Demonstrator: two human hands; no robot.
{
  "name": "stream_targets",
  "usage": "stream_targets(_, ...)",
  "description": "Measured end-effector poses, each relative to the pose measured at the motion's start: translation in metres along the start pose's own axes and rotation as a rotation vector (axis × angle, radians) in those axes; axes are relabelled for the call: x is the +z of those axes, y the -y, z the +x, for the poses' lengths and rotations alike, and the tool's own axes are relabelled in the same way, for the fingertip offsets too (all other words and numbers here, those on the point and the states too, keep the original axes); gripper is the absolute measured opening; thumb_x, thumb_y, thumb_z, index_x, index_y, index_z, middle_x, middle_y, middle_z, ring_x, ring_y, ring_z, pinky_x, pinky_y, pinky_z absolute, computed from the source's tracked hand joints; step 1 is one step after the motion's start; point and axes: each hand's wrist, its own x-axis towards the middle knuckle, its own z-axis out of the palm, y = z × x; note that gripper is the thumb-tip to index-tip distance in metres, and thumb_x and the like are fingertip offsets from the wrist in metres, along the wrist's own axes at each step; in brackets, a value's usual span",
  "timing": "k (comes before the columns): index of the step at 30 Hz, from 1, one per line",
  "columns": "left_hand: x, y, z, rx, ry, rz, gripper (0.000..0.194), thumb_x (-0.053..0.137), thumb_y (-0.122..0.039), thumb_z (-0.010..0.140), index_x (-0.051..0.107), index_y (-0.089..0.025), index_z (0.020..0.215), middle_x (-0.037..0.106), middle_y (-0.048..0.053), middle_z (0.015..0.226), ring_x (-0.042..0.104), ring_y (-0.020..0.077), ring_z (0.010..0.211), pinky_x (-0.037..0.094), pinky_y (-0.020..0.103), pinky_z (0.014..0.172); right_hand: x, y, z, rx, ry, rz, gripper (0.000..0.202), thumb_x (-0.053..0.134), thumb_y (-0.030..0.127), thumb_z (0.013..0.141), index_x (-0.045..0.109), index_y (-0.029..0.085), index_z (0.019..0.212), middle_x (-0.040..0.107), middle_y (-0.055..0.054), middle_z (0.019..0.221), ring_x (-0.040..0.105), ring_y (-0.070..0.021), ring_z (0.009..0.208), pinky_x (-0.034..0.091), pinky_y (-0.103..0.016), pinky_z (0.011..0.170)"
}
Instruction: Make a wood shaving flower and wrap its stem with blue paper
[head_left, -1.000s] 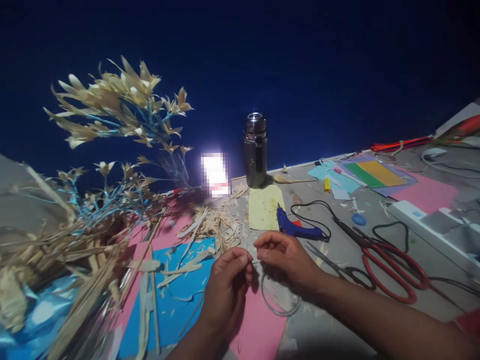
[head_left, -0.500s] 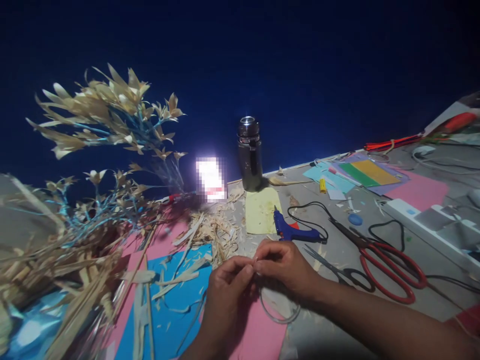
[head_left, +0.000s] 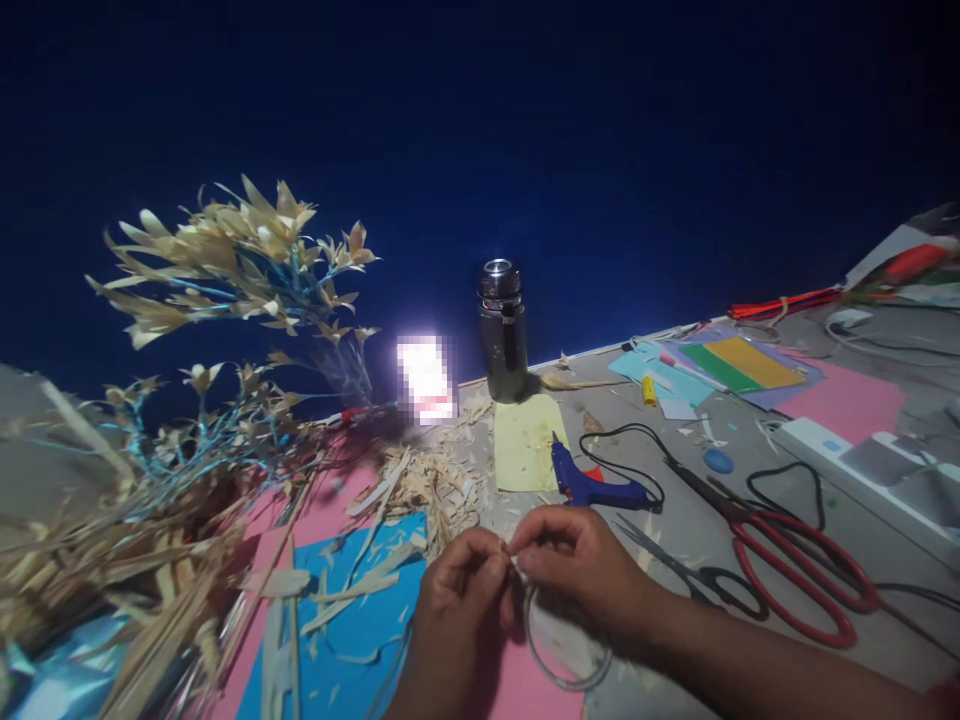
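Observation:
My left hand (head_left: 463,590) and my right hand (head_left: 574,560) meet fingertip to fingertip over pink paper at the near side of the table. Both are closed in a pinch. Whatever is between the fingertips is small and mostly hidden. Below my right hand is a thin pale loop (head_left: 568,686), like wire; I cannot tell whether it joins what the fingers pinch. Just beyond the hands is a blue glue gun (head_left: 600,488), its nozzle over a yellow sheet (head_left: 517,470). Small scissors (head_left: 675,570) and larger red-handled scissors (head_left: 806,580) lie right of my right hand.
Dried husk strips (head_left: 90,590) and shavings (head_left: 427,485) cover the left, partly over blue paper (head_left: 352,620). Behind them rise husk flowers on blue stems (head_left: 240,270). A dark flask (head_left: 504,340) stands near the far edge. A white power strip (head_left: 832,455) lies at right.
The camera's view has tilted up a little, so the table and its things sit lower in the picture. My hands keep their pinch together, with only slight finger movement.

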Motion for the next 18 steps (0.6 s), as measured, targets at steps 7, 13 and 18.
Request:
stream_targets(7,0.0,-0.006,0.006,0.075,-0.144,0.072,0.026,0.08,-0.037,0.084,0.062,-0.018,0.081,0.053,-0.005,0.052,0.047,0.0106,0.05,0.038,0.022,0.051,-0.025,0.056,-0.004,-0.128,-0.256,-0.077,0.024,0.076,0.042,0.087,0.077,0.018,0.094,0.062,0.001,0.067,0.05,-0.0099,0.056,0.037,-0.022,0.051)
stream_targets(13,-0.005,-0.009,0.012,0.054,-0.197,0.123,0.028,0.082,-0.037,0.081,0.063,-0.017,0.077,0.049,-0.006,0.047,0.045,0.0108,0.045,0.038,0.022,0.046,-0.057,0.106,-0.015,-0.317,-0.215,-0.555,0.017,0.067,0.034,0.093,0.078,0.022,0.089,0.07,-0.003,0.072,0.063,-0.0161,0.065,0.047,-0.028,0.06)
stream_targets(18,-0.009,-0.01,0.016,0.04,-0.21,0.103,0.027,0.083,-0.036,0.08,0.064,-0.016,0.079,0.048,-0.007,0.046,0.041,0.0088,0.044,0.037,0.02,0.046,-0.078,0.088,-0.008,-0.238,-0.015,-1.132,0.023,0.057,0.029,0.098,0.076,0.021,0.088,0.076,-0.004,0.083,0.067,-0.0186,0.074,0.045,-0.029,0.068)
